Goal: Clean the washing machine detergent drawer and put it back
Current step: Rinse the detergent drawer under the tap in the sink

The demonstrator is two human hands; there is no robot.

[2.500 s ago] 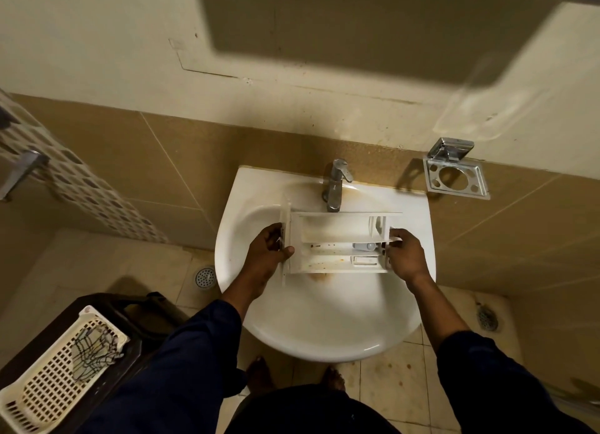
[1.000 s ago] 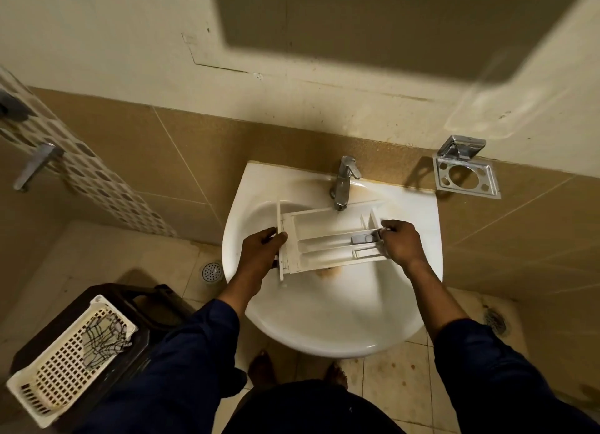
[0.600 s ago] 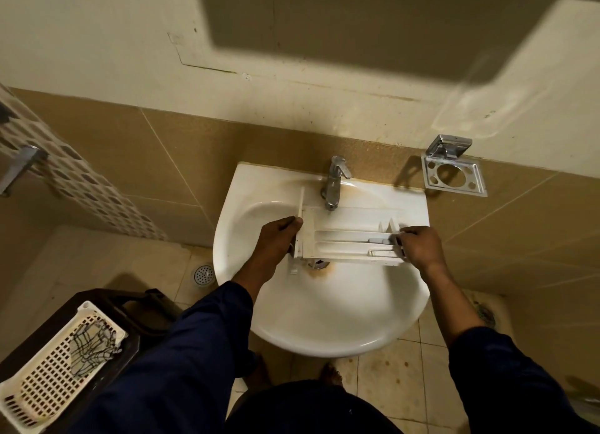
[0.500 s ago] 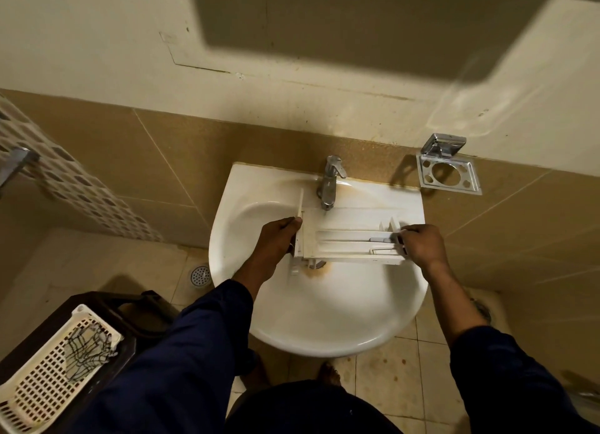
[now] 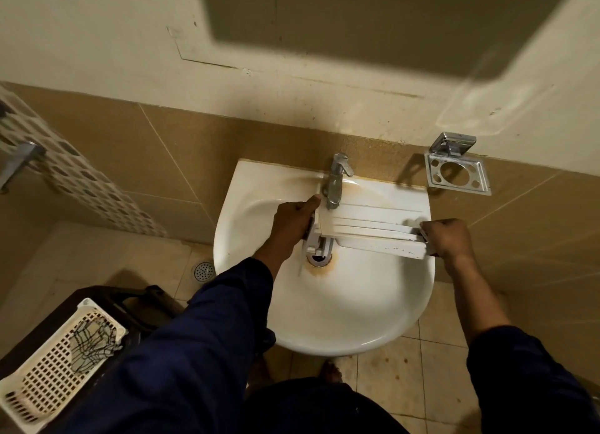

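The white plastic detergent drawer (image 5: 370,230) hangs lengthwise over the white wash basin (image 5: 324,320), just below the chrome tap (image 5: 334,181). It is tipped away from me, so I see its edges and underside rather than its compartments. My left hand (image 5: 292,220) grips its front-panel end at the left. At the right end my right hand (image 5: 444,238) holds it with curled fingers. The basin's drain (image 5: 319,258), ringed by a rust stain, lies under the drawer's left end.
A chrome soap holder (image 5: 457,173) is fixed to the tiled wall right of the basin. At lower left a white perforated basket (image 5: 55,365) with a cloth sits on a dark stool. A floor drain (image 5: 204,271) lies left of the basin. My bare feet stand under the basin.
The drawer has rolled from open side up to tilted away from me, and it has shifted up toward the tap. Both hands have kept their grip on its ends.
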